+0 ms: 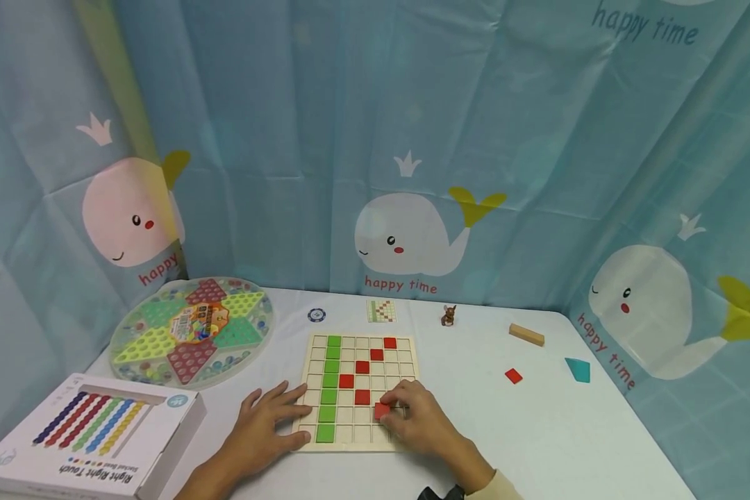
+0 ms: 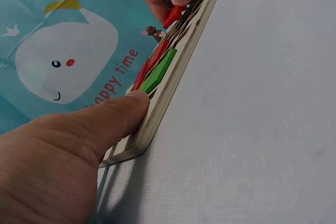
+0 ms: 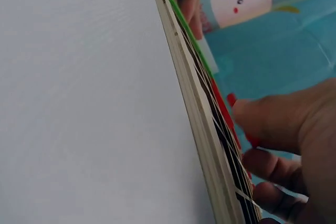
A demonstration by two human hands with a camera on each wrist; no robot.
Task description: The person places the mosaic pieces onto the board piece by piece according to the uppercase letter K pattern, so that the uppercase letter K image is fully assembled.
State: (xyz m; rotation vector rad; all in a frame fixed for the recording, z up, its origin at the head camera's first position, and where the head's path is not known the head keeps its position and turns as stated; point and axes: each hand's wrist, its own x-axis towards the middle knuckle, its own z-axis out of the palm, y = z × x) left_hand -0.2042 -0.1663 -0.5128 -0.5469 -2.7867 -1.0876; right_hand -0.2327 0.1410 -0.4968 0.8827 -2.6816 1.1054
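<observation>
A light wooden grid board (image 1: 350,448) lies in front of me, with a column of green square tiles (image 1: 328,396) near its left side and red square tiles (image 1: 346,381) set in a slanting line. My left hand (image 1: 259,427) rests at the board's left edge, fingers spread, with its thumb (image 2: 118,111) on the rim. Over the lower right cells, my right hand (image 1: 421,417) pinches a red square tile (image 1: 381,411) between thumb and fingers. In the left wrist view this tile (image 2: 172,17) is tilted close over the board.
Behind the board are a poker chip (image 1: 317,315), a small pattern card (image 1: 381,311) and a mouse figurine (image 1: 448,315). To the right lie a wooden block (image 1: 527,335), a loose red tile (image 1: 513,376) and a teal piece (image 1: 578,370). A Chinese checkers set (image 1: 181,354) and a bead-toy box (image 1: 94,437) occupy the left.
</observation>
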